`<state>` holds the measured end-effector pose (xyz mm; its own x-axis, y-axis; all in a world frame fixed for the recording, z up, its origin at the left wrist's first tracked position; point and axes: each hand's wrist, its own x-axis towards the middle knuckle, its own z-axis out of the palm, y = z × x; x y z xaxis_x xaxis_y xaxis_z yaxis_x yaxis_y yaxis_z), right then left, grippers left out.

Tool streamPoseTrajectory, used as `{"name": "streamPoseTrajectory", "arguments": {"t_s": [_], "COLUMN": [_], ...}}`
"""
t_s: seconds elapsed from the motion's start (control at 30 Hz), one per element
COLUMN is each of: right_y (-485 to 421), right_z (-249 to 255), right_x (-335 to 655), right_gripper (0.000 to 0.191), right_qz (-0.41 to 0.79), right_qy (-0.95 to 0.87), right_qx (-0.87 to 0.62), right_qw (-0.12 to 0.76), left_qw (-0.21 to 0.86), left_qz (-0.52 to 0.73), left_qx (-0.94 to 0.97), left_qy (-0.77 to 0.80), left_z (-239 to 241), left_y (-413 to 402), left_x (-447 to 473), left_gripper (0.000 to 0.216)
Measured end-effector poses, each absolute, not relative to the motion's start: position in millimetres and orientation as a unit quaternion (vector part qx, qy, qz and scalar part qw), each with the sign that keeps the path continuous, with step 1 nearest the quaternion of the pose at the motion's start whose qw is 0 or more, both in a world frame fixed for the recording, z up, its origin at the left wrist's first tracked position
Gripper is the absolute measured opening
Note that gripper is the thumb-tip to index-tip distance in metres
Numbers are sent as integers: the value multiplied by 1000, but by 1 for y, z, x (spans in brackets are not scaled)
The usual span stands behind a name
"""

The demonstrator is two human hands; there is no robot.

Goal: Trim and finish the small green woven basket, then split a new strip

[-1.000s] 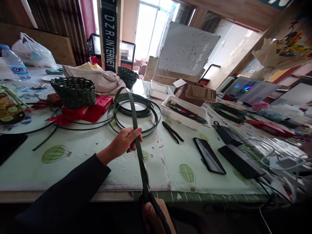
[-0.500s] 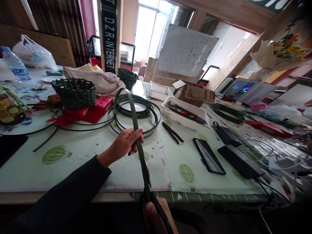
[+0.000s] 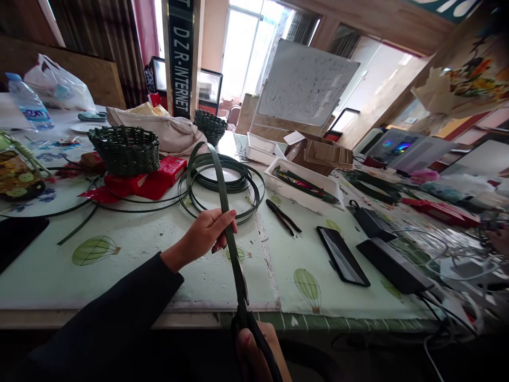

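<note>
My left hand (image 3: 210, 229) is closed around a dark green flat strap (image 3: 223, 197) in front of the coil of strapping (image 3: 222, 178). From above the thumb the strap arches back toward the coil; below the hand it runs down to a pair of scissors (image 3: 254, 334). My right hand (image 3: 258, 353), at the bottom edge of the view, grips the black scissor handles. The blades lie along the strap's lower part, and whether they have cut into it I cannot tell. A woven dark green basket (image 3: 125, 151) sits on red boxes (image 3: 167, 171) left of the coil.
Pliers (image 3: 283, 217) and a phone (image 3: 342, 256) lie on the table to the right. Behind them are a white tray (image 3: 304, 199) with strips and a cardboard box (image 3: 318, 153). Power adapters (image 3: 392, 262) and cables crowd the right side. A second basket (image 3: 210, 126) stands farther back.
The view has shifted slightly, so everything sits a little to the right. Both hands keep their hold on the strap and scissors. Part of a hand now shows at the far right edge.
</note>
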<state>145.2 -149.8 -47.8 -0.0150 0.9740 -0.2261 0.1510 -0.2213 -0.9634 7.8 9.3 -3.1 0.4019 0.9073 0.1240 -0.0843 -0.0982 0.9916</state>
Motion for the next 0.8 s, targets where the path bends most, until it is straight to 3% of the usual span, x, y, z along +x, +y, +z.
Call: {"name": "streamPoseTrajectory", "arguments": {"t_s": [0.4,0.8], "right_y": [-147,-143], "right_z": [-36,-62], "right_x": [156,157], "right_gripper": [60,65], "right_qz": [514,523], "right_qy": [-524,-535], "right_qx": [-568,-547], "right_qw": [372,376], "left_qw": [590,597], "left_qz": [393,389], "left_qx": [625,623], "left_qy": [326,322], "left_z": [-6,-5], "left_y": [5,3], "left_x": [11,12], "left_gripper": [41,42]}}
